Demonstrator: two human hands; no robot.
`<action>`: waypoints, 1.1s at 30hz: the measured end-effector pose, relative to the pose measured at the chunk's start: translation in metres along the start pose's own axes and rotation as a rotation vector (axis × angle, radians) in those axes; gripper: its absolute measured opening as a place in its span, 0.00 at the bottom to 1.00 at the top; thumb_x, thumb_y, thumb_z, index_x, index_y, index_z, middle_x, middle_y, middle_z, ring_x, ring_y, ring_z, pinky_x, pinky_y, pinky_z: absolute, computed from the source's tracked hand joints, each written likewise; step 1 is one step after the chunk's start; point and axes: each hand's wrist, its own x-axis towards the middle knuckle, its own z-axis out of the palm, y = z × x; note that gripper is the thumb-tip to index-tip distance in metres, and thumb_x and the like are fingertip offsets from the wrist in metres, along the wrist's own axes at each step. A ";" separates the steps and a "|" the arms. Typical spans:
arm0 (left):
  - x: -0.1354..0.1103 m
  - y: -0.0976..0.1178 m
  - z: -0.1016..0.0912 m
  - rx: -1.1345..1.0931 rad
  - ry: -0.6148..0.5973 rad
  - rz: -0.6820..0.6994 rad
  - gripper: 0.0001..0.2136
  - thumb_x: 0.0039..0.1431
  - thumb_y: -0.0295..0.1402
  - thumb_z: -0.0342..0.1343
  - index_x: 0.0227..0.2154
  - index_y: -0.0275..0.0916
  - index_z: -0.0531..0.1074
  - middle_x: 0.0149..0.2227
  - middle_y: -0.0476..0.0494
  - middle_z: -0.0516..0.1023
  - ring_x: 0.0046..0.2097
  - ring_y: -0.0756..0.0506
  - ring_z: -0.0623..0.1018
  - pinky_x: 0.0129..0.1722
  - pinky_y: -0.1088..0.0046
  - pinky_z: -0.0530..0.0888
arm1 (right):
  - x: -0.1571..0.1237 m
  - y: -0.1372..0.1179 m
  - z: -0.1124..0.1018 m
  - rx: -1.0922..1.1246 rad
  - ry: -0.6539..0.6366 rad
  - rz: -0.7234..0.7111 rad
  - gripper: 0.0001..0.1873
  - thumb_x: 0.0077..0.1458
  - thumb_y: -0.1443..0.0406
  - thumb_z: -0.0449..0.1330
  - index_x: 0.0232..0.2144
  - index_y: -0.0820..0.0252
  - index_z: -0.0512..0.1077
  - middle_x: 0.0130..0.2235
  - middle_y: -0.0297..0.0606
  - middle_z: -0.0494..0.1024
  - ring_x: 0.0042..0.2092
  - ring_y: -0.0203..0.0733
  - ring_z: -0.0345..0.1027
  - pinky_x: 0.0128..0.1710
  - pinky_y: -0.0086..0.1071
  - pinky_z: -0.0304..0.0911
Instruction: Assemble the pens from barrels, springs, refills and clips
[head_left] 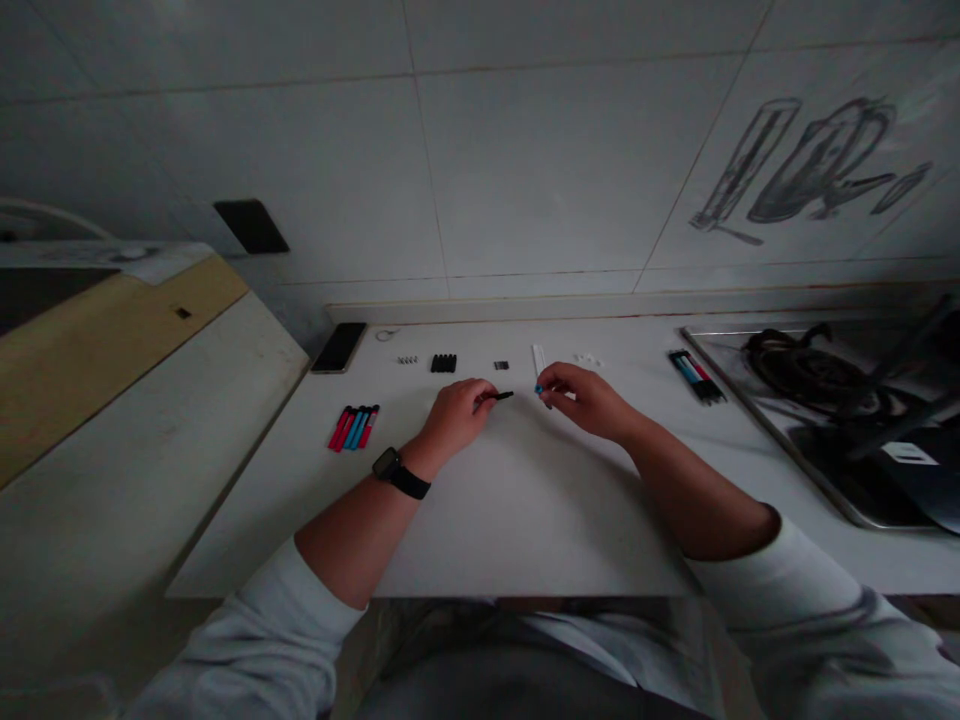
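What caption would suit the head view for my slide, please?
Left hand holds a thin black part, right hand a small blue piece, over a white counter near coloured pens.

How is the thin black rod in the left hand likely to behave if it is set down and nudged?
The black rod, pinched in the left hand, juts out straight without sagging, so it is probably stiff and very light. Slim and seemingly round, it would likely roll or skid on the smooth white counter.
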 end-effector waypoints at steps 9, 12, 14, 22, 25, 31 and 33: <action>-0.001 -0.001 0.000 0.002 -0.021 -0.010 0.06 0.64 0.27 0.59 0.41 0.40 0.77 0.40 0.44 0.82 0.42 0.44 0.80 0.46 0.66 0.75 | 0.003 0.008 0.007 0.105 0.067 0.051 0.10 0.64 0.56 0.56 0.41 0.55 0.69 0.39 0.38 0.77 0.39 0.41 0.73 0.41 0.35 0.71; -0.001 -0.002 0.001 0.005 -0.027 -0.014 0.06 0.64 0.27 0.59 0.41 0.40 0.77 0.40 0.44 0.82 0.42 0.44 0.79 0.46 0.66 0.75 | 0.003 0.010 0.008 0.121 0.030 0.071 0.09 0.63 0.57 0.56 0.41 0.55 0.68 0.38 0.38 0.77 0.39 0.40 0.72 0.42 0.35 0.71; -0.001 -0.003 0.002 0.001 -0.032 -0.019 0.06 0.64 0.27 0.59 0.42 0.40 0.77 0.40 0.44 0.82 0.42 0.44 0.80 0.47 0.66 0.75 | 0.002 0.011 0.009 0.095 -0.005 0.090 0.09 0.63 0.58 0.56 0.41 0.55 0.67 0.39 0.38 0.77 0.39 0.40 0.72 0.42 0.35 0.70; -0.001 -0.002 0.003 0.027 -0.035 -0.036 0.06 0.64 0.27 0.59 0.42 0.40 0.78 0.41 0.44 0.82 0.42 0.44 0.80 0.46 0.65 0.76 | -0.002 0.001 0.009 -0.121 -0.059 -0.054 0.08 0.63 0.64 0.54 0.44 0.56 0.69 0.44 0.42 0.77 0.43 0.42 0.73 0.45 0.36 0.70; -0.001 -0.001 0.002 0.039 -0.040 -0.041 0.06 0.64 0.27 0.59 0.41 0.40 0.78 0.41 0.43 0.82 0.43 0.43 0.80 0.47 0.65 0.76 | -0.005 -0.008 0.010 -0.260 -0.036 -0.183 0.09 0.65 0.66 0.53 0.46 0.56 0.69 0.46 0.45 0.77 0.47 0.46 0.72 0.50 0.40 0.69; -0.001 -0.001 0.001 0.010 -0.060 -0.056 0.06 0.64 0.27 0.59 0.42 0.40 0.78 0.41 0.44 0.83 0.42 0.44 0.80 0.47 0.66 0.75 | -0.005 -0.015 0.013 -0.319 0.061 -0.370 0.07 0.67 0.66 0.53 0.47 0.56 0.68 0.44 0.47 0.77 0.46 0.49 0.72 0.47 0.43 0.70; -0.001 -0.001 0.001 0.005 -0.055 -0.056 0.06 0.64 0.27 0.59 0.42 0.40 0.78 0.41 0.44 0.83 0.42 0.44 0.80 0.46 0.66 0.75 | -0.005 -0.015 0.013 -0.326 0.077 -0.385 0.07 0.68 0.67 0.53 0.47 0.56 0.67 0.44 0.46 0.77 0.45 0.49 0.72 0.46 0.43 0.70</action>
